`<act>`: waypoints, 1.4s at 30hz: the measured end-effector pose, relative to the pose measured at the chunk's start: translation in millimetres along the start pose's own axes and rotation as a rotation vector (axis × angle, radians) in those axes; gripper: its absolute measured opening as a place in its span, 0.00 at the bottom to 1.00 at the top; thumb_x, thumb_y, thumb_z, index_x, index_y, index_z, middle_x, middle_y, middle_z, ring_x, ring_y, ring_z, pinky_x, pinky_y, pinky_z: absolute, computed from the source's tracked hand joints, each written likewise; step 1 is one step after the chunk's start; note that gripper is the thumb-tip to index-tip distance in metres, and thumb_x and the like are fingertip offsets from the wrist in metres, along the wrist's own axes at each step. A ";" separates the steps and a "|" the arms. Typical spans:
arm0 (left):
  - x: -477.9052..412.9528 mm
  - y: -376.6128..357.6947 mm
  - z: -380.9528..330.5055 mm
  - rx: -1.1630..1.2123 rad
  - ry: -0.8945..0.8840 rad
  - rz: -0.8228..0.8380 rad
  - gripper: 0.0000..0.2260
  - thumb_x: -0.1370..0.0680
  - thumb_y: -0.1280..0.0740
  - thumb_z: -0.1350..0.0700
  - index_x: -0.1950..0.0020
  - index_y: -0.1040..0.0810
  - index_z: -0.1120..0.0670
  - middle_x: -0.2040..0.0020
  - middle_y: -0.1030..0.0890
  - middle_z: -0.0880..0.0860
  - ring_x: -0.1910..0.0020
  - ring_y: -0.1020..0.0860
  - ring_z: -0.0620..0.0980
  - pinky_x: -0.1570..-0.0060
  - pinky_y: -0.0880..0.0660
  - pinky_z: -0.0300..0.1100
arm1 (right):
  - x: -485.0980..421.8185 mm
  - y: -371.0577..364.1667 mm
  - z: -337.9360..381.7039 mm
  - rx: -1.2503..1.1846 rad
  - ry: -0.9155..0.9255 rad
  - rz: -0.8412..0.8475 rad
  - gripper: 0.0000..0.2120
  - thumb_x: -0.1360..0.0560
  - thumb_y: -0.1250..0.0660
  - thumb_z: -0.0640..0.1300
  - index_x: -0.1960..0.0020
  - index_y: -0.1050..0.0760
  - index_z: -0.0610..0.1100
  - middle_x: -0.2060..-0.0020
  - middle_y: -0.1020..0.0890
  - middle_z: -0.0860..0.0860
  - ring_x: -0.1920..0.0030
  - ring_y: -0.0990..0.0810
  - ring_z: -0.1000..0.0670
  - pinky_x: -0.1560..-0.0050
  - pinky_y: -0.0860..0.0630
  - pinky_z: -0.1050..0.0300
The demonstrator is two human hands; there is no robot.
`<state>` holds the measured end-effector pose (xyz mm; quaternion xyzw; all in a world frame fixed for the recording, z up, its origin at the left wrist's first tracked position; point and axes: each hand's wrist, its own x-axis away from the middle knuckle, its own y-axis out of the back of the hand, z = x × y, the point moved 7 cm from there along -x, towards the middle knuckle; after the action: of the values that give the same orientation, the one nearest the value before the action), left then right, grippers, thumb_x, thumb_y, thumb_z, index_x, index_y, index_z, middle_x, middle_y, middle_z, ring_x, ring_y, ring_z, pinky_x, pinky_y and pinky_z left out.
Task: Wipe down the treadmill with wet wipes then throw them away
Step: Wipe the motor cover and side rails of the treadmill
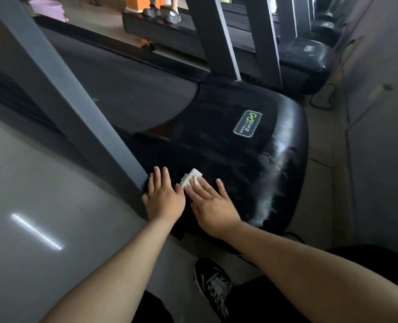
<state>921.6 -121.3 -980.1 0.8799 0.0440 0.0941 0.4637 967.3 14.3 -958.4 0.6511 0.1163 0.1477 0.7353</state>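
The treadmill's glossy black motor cover [244,145] fills the middle of the head view, with a green and grey logo badge on top and wet streaks on its right side. A small folded white wet wipe [190,177] lies on the cover's near left part. My right hand [210,203] presses the wipe down with straight fingers, and only the wipe's far edge shows past the fingertips. My left hand [164,198] rests flat on the cover just left of it, beside the base of the grey upright post [60,82].
The dark running belt [123,89] stretches back left. A second treadmill [309,57] stands behind, with a person's dark shoes [162,12] on another machine at the top. A purple bin [48,7] sits top left. Tiled floor and a cable [321,99] lie right. My black sneaker [213,285] shows below.
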 end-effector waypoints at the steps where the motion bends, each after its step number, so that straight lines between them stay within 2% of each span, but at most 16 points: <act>1: 0.8 -1.9 -2.3 0.023 0.014 0.016 0.30 0.16 0.46 0.45 0.16 0.54 0.49 0.16 0.58 0.49 0.18 0.58 0.48 0.24 0.50 0.57 | 0.5 2.5 -7.6 0.009 -0.021 -0.013 0.31 0.20 0.61 0.56 0.18 0.47 0.52 0.19 0.46 0.53 0.19 0.54 0.53 0.23 0.67 0.44; 3: 4.8 -6.4 -8.8 0.048 0.021 0.040 0.32 0.16 0.46 0.44 0.16 0.55 0.51 0.17 0.60 0.51 0.18 0.60 0.50 0.23 0.50 0.57 | 1.5 10.5 -35.7 -0.004 -0.164 -0.061 0.29 0.18 0.58 0.57 0.18 0.49 0.53 0.18 0.46 0.52 0.19 0.53 0.52 0.22 0.64 0.43; 6: 12.1 -13.5 -12.7 0.047 0.000 0.042 0.32 0.15 0.48 0.43 0.16 0.58 0.51 0.17 0.62 0.53 0.18 0.62 0.52 0.23 0.51 0.58 | 6.9 18.6 -84.7 -0.092 -0.467 -0.065 0.27 0.15 0.54 0.55 0.17 0.53 0.53 0.18 0.51 0.53 0.19 0.57 0.52 0.22 0.63 0.40; 8: 13.1 -14.9 -11.1 0.029 -0.012 0.030 0.32 0.15 0.49 0.42 0.16 0.58 0.51 0.17 0.62 0.53 0.18 0.62 0.52 0.23 0.50 0.58 | 4.7 20.1 -92.7 -0.115 -0.561 -0.056 0.27 0.15 0.55 0.56 0.17 0.53 0.51 0.18 0.51 0.51 0.19 0.58 0.51 0.22 0.63 0.39; 10: 12.5 -14.9 -9.4 0.025 -0.014 0.018 0.32 0.16 0.49 0.41 0.16 0.57 0.50 0.17 0.61 0.52 0.18 0.61 0.52 0.23 0.49 0.57 | -6.5 20.8 -76.9 -0.131 -0.512 -0.070 0.27 0.15 0.54 0.56 0.18 0.50 0.50 0.18 0.48 0.49 0.19 0.57 0.50 0.22 0.61 0.39; 13: 12.8 -15.0 -6.9 0.012 -0.022 -0.009 0.33 0.16 0.48 0.39 0.16 0.56 0.49 0.16 0.59 0.51 0.18 0.59 0.51 0.24 0.48 0.57 | -27.2 16.3 -28.7 -0.163 -0.181 -0.018 0.25 0.15 0.52 0.56 0.18 0.47 0.54 0.18 0.46 0.52 0.19 0.55 0.52 0.22 0.63 0.41; 15: 12.4 -13.8 -3.1 -0.022 -0.049 -0.027 0.33 0.17 0.48 0.37 0.17 0.55 0.48 0.16 0.58 0.51 0.18 0.58 0.52 0.24 0.46 0.56 | -41.3 18.1 -25.4 -0.146 -0.101 0.022 0.25 0.15 0.51 0.56 0.19 0.48 0.57 0.18 0.47 0.55 0.19 0.55 0.54 0.23 0.66 0.38; 17: 9.7 -11.6 0.6 -0.056 -0.072 -0.016 0.33 0.18 0.49 0.35 0.17 0.54 0.48 0.17 0.57 0.51 0.18 0.57 0.53 0.25 0.46 0.55 | -59.9 21.1 -49.0 -0.118 -0.193 0.030 0.25 0.15 0.51 0.56 0.19 0.48 0.58 0.19 0.47 0.55 0.19 0.54 0.54 0.24 0.65 0.34; 19: 7.5 -9.9 2.4 -0.070 -0.080 0.006 0.33 0.18 0.50 0.34 0.17 0.54 0.47 0.17 0.57 0.51 0.19 0.56 0.53 0.25 0.46 0.55 | -74.6 25.4 -77.2 -0.158 -0.368 0.052 0.24 0.16 0.52 0.56 0.20 0.47 0.55 0.18 0.47 0.52 0.19 0.54 0.53 0.25 0.64 0.32; 22: 7.9 -11.6 1.7 -0.066 -0.079 0.028 0.33 0.18 0.51 0.34 0.17 0.55 0.47 0.17 0.59 0.51 0.19 0.58 0.52 0.24 0.48 0.55 | -85.7 23.0 -80.8 -0.181 -0.493 0.113 0.27 0.16 0.54 0.56 0.18 0.50 0.50 0.18 0.51 0.50 0.19 0.57 0.50 0.24 0.63 0.34; 27: 8.5 -18.5 0.2 -0.127 -0.047 0.056 0.31 0.15 0.50 0.42 0.17 0.61 0.48 0.17 0.64 0.52 0.19 0.62 0.52 0.24 0.50 0.56 | -63.2 17.2 -12.9 -0.156 -0.230 0.028 0.26 0.16 0.52 0.53 0.18 0.50 0.50 0.18 0.49 0.51 0.19 0.55 0.50 0.23 0.61 0.37; 30: 12.5 -14.0 -5.3 -0.158 -0.042 0.017 0.30 0.15 0.50 0.42 0.17 0.57 0.50 0.17 0.60 0.54 0.19 0.58 0.55 0.24 0.49 0.56 | -23.6 10.5 -2.5 -0.152 -0.221 -0.002 0.26 0.14 0.55 0.54 0.17 0.52 0.52 0.18 0.52 0.53 0.19 0.59 0.52 0.23 0.66 0.39; 33: 20.9 -13.2 -11.2 -0.098 -0.032 0.001 0.31 0.16 0.50 0.39 0.17 0.54 0.51 0.17 0.56 0.55 0.19 0.54 0.56 0.23 0.50 0.57 | 18.1 7.3 -19.4 -0.130 -0.341 -0.101 0.26 0.14 0.55 0.54 0.17 0.54 0.53 0.18 0.54 0.54 0.20 0.62 0.54 0.23 0.68 0.39; 37: 22.3 -17.0 -3.1 -0.060 -0.048 0.018 0.32 0.16 0.52 0.37 0.17 0.55 0.49 0.17 0.58 0.52 0.19 0.55 0.55 0.24 0.49 0.58 | 73.5 1.7 -56.8 -0.201 -0.611 -0.200 0.27 0.14 0.57 0.56 0.18 0.59 0.55 0.20 0.60 0.58 0.21 0.66 0.56 0.23 0.67 0.40; 40: 19.4 -17.8 2.1 -0.034 -0.064 0.036 0.32 0.17 0.53 0.36 0.17 0.56 0.47 0.17 0.59 0.50 0.19 0.56 0.54 0.24 0.49 0.59 | 96.3 -3.6 -63.7 -0.257 -0.746 -0.239 0.28 0.15 0.56 0.56 0.18 0.62 0.54 0.19 0.61 0.55 0.21 0.68 0.55 0.23 0.68 0.40; 42: 19.3 -17.7 3.7 -0.024 -0.063 0.046 0.31 0.17 0.53 0.36 0.17 0.56 0.46 0.17 0.60 0.50 0.19 0.56 0.54 0.24 0.49 0.58 | 95.8 -7.3 -54.0 -0.293 -0.765 -0.254 0.29 0.15 0.55 0.55 0.18 0.63 0.52 0.19 0.62 0.52 0.22 0.70 0.54 0.24 0.69 0.41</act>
<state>941.4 -111.1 -994.3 0.8777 0.0081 0.0773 0.4729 1037.2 98.7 -970.3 0.5281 -0.1080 -0.1811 0.8226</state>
